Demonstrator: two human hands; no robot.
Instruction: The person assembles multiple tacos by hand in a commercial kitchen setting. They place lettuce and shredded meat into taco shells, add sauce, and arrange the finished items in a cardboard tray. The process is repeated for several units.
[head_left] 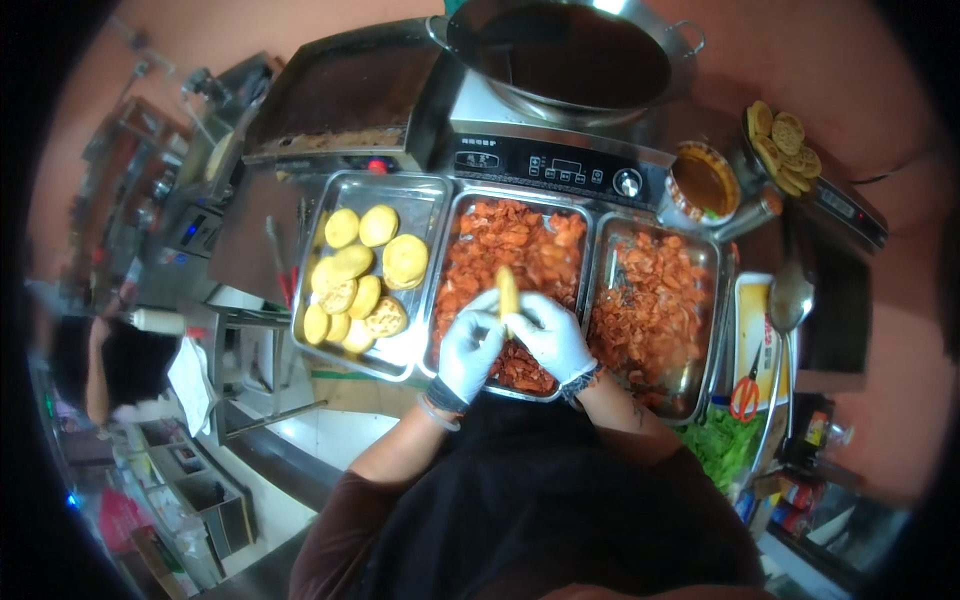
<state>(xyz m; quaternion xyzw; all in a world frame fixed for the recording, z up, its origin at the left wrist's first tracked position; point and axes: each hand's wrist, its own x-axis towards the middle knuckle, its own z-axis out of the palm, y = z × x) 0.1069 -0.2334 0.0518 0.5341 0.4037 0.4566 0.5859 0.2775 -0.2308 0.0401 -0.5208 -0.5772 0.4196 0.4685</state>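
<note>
Both of my hands wear thin whitish gloves and meet over the middle metal tray (588, 212). Between them a round yellow flatbread (508, 288) is held up edge-on. My left hand (468, 352) grips its left side, and my right hand (548, 335) closes on it from the right; its lower part is hidden by the fingers. Reddish-brown chopped meat (510, 235) fills the tray beneath. More flatbreads (350, 262) lie in the left metal tray (428, 200), some browned on top. The right metal tray (712, 345) holds similar reddish pieces.
Behind the trays stand an induction cooker (560, 165) with a wide wok (580, 60) of dark liquid and a flat griddle (340, 85). At right are a sauce pot (702, 185), stacked flatbreads (785, 150), a long ladle (790, 300), red-handled scissors (745, 395) and green leaves (722, 445).
</note>
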